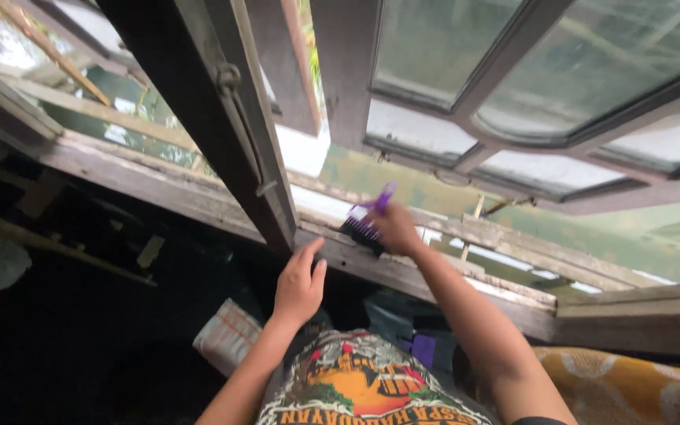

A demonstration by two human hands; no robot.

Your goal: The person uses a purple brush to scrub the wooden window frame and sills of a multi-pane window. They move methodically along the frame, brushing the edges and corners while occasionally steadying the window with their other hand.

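Note:
My right hand point(395, 230) grips a small purple-handled brush point(368, 217) with dark bristles, pressed against the worn wooden window sill point(450, 283). My left hand point(299, 285) rests with fingers apart against the sill's inner edge, just below the dark wooden window frame post point(230, 118). It holds nothing. Both forearms reach up from the bottom of the view, over a printed shirt point(356, 386).
An open glazed window sash point(529, 86) swings out at the upper right. Weathered wooden beams point(120, 118) lie beyond the sill at left. A yellow patterned cloth point(631, 386) is at the lower right, a wrapped white bundle point(226, 334) at lower middle.

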